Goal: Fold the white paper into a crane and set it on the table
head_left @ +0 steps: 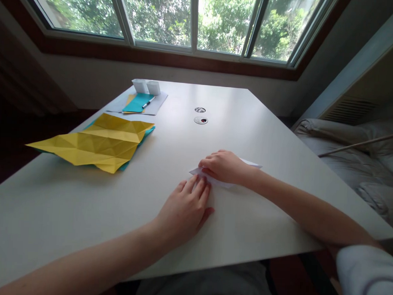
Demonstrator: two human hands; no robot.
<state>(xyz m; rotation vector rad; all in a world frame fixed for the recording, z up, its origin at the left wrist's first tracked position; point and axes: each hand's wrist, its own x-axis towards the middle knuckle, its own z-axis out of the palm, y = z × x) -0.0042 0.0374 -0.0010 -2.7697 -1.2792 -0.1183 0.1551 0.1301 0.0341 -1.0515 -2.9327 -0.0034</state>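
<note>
A folded piece of white paper (220,182) lies on the white table in front of me, mostly covered by my hands. My right hand (224,167) rests over its far edge with curled fingers, the thumb side and fingertips gripping the paper near its left corner. Close by on the near side, my left hand (188,206) lies palm down with its fingers stretched out, the fingertips touching the paper and the thumb held apart. The paper's right end shows behind my right wrist.
To the left sits a creased yellow sheet (103,140) with teal paper beneath it. Farther back are a teal sheet (138,102), a pen (148,103) and two small white boxes (153,88). Round fittings (201,120) are set in the table (248,132). A bed or cushioned seat (345,144) stands at right.
</note>
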